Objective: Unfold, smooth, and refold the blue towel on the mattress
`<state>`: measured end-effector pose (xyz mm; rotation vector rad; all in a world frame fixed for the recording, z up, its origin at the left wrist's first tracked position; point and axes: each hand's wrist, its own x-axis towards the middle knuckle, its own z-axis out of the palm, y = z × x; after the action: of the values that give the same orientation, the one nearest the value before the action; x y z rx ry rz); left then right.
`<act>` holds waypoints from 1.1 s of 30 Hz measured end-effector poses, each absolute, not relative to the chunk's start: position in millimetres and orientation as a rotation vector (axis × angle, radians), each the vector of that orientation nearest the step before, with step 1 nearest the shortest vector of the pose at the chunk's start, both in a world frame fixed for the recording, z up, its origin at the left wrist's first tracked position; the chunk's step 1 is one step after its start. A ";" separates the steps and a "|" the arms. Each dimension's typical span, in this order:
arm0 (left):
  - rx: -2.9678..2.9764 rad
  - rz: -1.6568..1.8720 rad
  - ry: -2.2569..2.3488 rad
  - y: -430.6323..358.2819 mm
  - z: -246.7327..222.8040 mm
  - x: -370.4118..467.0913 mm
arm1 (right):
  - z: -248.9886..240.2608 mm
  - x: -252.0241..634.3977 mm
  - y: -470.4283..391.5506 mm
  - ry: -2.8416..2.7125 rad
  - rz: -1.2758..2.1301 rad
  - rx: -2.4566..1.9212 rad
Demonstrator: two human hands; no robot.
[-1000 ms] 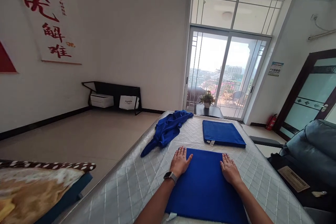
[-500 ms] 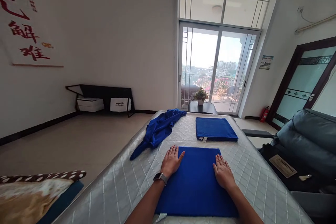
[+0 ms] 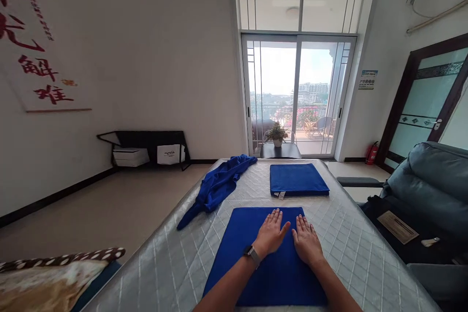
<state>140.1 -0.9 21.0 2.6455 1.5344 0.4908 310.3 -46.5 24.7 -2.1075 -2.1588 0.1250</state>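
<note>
The person's L hand (image 3: 269, 233) lies palm down on the near blue cloth (image 3: 234, 253), its fingers straight and close together, w/ the thumb held apart. The R hand (image 3: 307, 241) lies flat beside it, near the cloth's right edge, also w/ straight fingers; the two hands do not touch, and neither one pinches fabric. This cloth is a flat, four-sided piece on the near part of the quilted mattress (image 3: 175, 258), btwn the person and the folded blue stack (image 3: 298, 178), which is at the far right w/ small white tags (image 3: 281, 195) at its near edge. At the far left is the crumpled blue cloth (image 3: 217, 185), loose and uneven. The step in hand is, it seems, pressing or smoothing of the near cloth; how hard the palms press, one cannot tell. A next move over this surface calls for flat palms, light & even pressure, and some care abt the edges, bc a one-sided push could shift the layers or make a wrinkle. The watch (image 3: 252, 253) on the L wrist is above the cloth.
</note>
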 end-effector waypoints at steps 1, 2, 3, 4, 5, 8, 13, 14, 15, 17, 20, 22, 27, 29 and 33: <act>2.671 0.507 1.463 -5.5 18.8 159.7 | 24.6 310.9 -47.1 -2.176 0.115 -2.108; 2.689 0.513 1.403 -9.3 16.5 176.0 | 24.3 311.7 -47.5 -2.193 0.107 -2.108; 2.691 0.527 1.379 -12.2 14.3 188.0 | 23.9 312.5 -47.6 -2.207 0.101 -2.106; 2.686 0.535 1.374 -13.9 12.6 195.3 | 23.5 313.1 -47.5 -2.214 0.099 -2.106; 2.671 0.538 1.390 -14.7 11.5 197.7 | 23.1 313.5 -47.2 -2.214 0.099 -2.107; 2.611 0.504 1.510 -13.3 12.3 179.0 | 22.3 313.2 -45.0 -2.200 0.105 -2.101; 2.534 0.395 1.789 -8.0 17.1 100.1 | 21.8 311.1 -42.4 -2.148 0.138 -2.110; 2.522 0.381 1.840 -7.1 16.6 82.2 | 21.7 311.0 -42.4 -2.142 0.144 -2.111; 2.506 0.372 1.891 -6.4 15.2 64.7 | 21.6 311.0 -42.4 -2.139 0.148 -2.110; 2.473 0.357 1.976 -5.7 10.7 33.3 | 21.5 311.3 -42.7 -2.139 0.154 -2.104; 2.453 0.376 2.037 -7.3 2.8 1.7 | 21.2 311.8 -42.4 -2.140 0.161 -2.092; 2.449 0.403 2.051 -9.4 -0.1 -7.0 | 20.9 312.1 -41.9 -2.143 0.160 -2.088; 2.426 0.416 2.070 -14.4 3.0 -5.8 | 21.0 312.2 -42.7 -2.148 0.140 -2.104; 2.418 0.424 2.063 -15.7 5.0 -4.9 | 22.7 311.3 -44.6 -2.150 0.136 -2.112; 2.412 0.448 2.054 -16.5 5.7 -6.2 | 30.3 307.5 -49.0 -2.141 0.127 -2.132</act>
<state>-6.2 -16.5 5.7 2.4116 2.0540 0.4478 307.5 -49.0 30.3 -2.1325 -2.1406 0.1269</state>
